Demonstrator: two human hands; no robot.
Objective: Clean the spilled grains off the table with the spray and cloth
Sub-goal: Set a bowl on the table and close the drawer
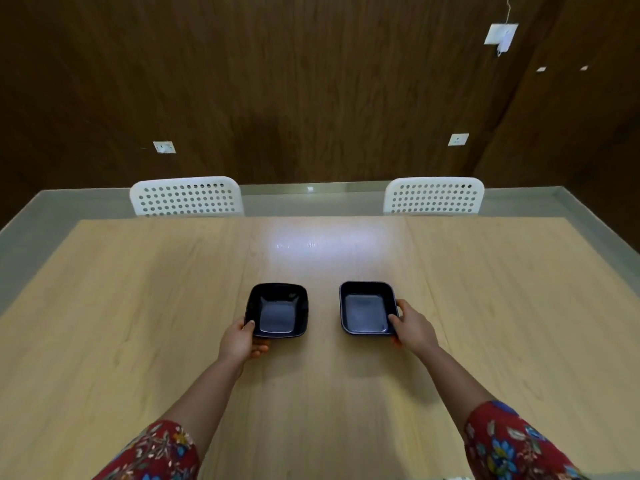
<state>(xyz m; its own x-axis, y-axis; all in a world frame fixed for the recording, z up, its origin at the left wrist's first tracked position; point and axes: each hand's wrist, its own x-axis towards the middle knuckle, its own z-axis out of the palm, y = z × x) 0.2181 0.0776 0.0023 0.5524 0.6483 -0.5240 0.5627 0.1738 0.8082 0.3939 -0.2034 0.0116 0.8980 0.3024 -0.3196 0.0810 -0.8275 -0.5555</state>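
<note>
While both arms reach fwd over the table, each hand grips 1 bowl. The L hand pinches the near-L corner of the L bowl, thumb on top of the rim and fingers curled under the near edge. The R hand pinches the near-R corner of the R bowl, thumb hooked over the rim and fingers wrapped round the outer R side.

Both bowls are dark, glossy and square w/ rounded corners, w/ a pale sheen on each flat bottom. They sit side by side approx. mid-table, apart, w/ a strip of tabletop between them. Can't tell whether either rests fully on the top or is tipped up slightly at the held corner.

The table is light wood-grain, directly in front of the person. Seams run away from the viewer, and a bright light patch reflects just beyond the bowls.

Red floral sleeves cover both upper forearms at the bottom of the view.

2 white perforated chairs stand at the far edge, 1 on the L and 1 on the R. Behind them is a dark wood-panel wall w/ 2 white sockets low down and 1 white switch plate high on the R. Grey floor shows round the table.
</note>
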